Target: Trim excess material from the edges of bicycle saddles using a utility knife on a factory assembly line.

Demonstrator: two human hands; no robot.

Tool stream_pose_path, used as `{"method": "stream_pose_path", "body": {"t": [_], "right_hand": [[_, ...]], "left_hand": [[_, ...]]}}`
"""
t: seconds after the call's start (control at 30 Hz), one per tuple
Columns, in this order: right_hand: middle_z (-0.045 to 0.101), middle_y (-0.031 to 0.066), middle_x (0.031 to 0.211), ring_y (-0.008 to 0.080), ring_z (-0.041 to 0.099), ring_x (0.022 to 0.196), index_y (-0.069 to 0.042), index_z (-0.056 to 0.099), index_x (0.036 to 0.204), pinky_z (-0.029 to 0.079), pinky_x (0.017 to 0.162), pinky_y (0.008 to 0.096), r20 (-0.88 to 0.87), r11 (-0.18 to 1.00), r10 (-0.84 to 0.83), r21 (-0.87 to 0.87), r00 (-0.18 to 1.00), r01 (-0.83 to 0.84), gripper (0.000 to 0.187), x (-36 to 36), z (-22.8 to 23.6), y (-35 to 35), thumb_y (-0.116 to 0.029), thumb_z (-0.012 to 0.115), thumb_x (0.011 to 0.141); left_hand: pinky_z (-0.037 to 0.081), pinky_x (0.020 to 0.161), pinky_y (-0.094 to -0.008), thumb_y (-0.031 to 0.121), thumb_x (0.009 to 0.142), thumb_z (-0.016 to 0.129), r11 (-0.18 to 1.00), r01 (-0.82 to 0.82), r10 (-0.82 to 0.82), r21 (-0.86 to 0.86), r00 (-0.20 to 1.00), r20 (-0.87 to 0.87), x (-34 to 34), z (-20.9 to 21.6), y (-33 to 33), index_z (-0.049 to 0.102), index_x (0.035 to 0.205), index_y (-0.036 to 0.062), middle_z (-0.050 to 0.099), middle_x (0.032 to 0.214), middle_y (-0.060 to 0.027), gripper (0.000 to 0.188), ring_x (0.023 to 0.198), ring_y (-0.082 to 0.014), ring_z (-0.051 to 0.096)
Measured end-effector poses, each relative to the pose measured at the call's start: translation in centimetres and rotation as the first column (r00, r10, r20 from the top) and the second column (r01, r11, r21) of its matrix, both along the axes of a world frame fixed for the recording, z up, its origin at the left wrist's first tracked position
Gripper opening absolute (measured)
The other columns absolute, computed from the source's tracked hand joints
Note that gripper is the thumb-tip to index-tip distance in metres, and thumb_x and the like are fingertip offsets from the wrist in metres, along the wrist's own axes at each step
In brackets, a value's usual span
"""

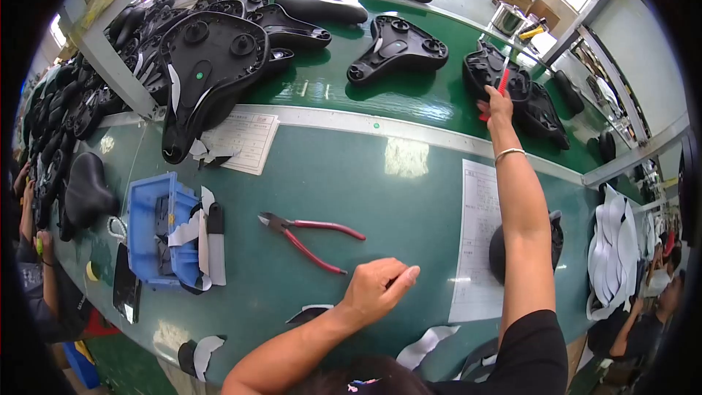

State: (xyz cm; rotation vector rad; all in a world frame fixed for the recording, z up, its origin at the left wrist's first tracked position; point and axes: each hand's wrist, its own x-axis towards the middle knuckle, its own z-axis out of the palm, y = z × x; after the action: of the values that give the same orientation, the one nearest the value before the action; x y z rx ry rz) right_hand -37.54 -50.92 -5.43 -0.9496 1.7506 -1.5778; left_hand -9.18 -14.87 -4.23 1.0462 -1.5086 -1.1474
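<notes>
My right hand (pixel 499 107) reaches far across to the back right, its fingers closed around a red-handled tool (pixel 504 80) with a narrow pale tip. The tool's kind does not show clearly. It lies over an upturned black bicycle saddle (pixel 477 69) on the green shelf. Loosely curled, my left hand (pixel 380 289) hovers over the near table with nothing visible in it. Beyond that hand lie diagonal cutters (pixel 274 223) with red handles, spread apart. Another upturned saddle (pixel 398 47) sits mid-shelf, and a large one (pixel 208 66) leans over the shelf edge at left.
A blue bin (pixel 150 190) with scraps stands at left beside a dark phone (pixel 126 285). Printed sheets (pixel 475 249) lie under my right arm. White curved strips (pixel 613 249) hang at right. Metal frame posts (pixel 110 51) rise at both sides. Other people work at the edges.
</notes>
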Motion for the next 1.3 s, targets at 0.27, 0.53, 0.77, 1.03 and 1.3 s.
{"method": "stream_pose_path", "body": {"t": [0.27, 0.53, 0.77, 1.03, 1.3], "right_hand": [[0.061, 0.0172, 0.097, 0.0322, 0.067, 0.087, -0.004, 0.047, 0.116, 0.058, 0.068, 0.0399, 0.588, 0.901, 0.369, -0.036, 0.719, -0.433, 0.040, 7.8, 8.3, 25.0, -0.016, 0.066, 0.083], [0.066, 0.0057, 0.089, 0.0114, 0.064, 0.078, -0.002, 0.054, 0.120, 0.052, 0.071, 0.0277, 0.309, 0.326, 0.847, 0.339, 0.432, -0.882, 0.038, 8.5, 7.0, 49.1, -0.011, 0.066, 0.085], [0.064, 0.0068, 0.084, 0.0118, 0.059, 0.065, -0.004, 0.045, 0.128, 0.050, 0.058, 0.0237, 0.109, 0.581, 0.771, 0.283, 0.627, -0.763, 0.053, 5.3, 7.0, 50.4, -0.005, 0.068, 0.081], [0.048, 0.0056, 0.063, 0.0218, 0.050, 0.051, -0.020, 0.051, 0.133, 0.042, 0.047, 0.0350, -0.869, 0.421, 0.462, 0.388, -0.174, -0.820, 0.056, 8.1, 9.0, 43.3, -0.007, 0.063, 0.080], [0.054, 0.0146, 0.072, 0.0342, 0.055, 0.056, -0.008, 0.039, 0.138, 0.046, 0.049, 0.0416, -0.645, 0.570, 0.723, 0.353, 0.248, -0.742, 0.062, 9.3, 4.5, 52.5, -0.006, 0.065, 0.082]], "left_hand": [[0.049, 0.070, -0.0300, 0.038, 0.098, 0.049, 0.973, 0.059, 0.046, 0.221, 0.896, -0.441, 1.1, -1.2, -1.0, 0.055, 0.113, 0.0018, 0.063, 0.096, -0.0094, 0.040, 0.081, -0.0164, 0.061], [0.053, 0.076, -0.0319, 0.032, 0.085, 0.068, 0.712, 0.381, 0.118, 0.590, 0.763, -0.636, 4.0, 0.8, 0.8, 0.047, 0.120, 0.0001, 0.060, 0.103, -0.0093, 0.052, 0.085, -0.0169, 0.062], [0.053, 0.065, -0.0257, 0.025, 0.081, 0.069, 0.834, 0.009, 0.198, 0.552, 0.929, -0.314, 9.5, 5.1, 5.2, 0.051, 0.111, 0.0003, 0.058, 0.089, -0.0061, 0.043, 0.073, -0.0120, 0.060], [0.050, 0.063, -0.0246, 0.029, 0.076, 0.068, 0.840, 0.014, 0.012, 0.542, 0.999, -0.044, 9.5, 8.9, 4.2, 0.053, 0.108, -0.0030, 0.059, 0.087, -0.0068, 0.048, 0.069, -0.0109, 0.057], [0.049, 0.065, -0.0246, 0.027, 0.076, 0.066, 0.863, -0.095, 0.141, 0.496, 0.988, -0.055, 10.3, 6.9, 5.8, 0.055, 0.105, -0.0050, 0.059, 0.087, -0.0068, 0.044, 0.071, -0.0110, 0.057]]}}
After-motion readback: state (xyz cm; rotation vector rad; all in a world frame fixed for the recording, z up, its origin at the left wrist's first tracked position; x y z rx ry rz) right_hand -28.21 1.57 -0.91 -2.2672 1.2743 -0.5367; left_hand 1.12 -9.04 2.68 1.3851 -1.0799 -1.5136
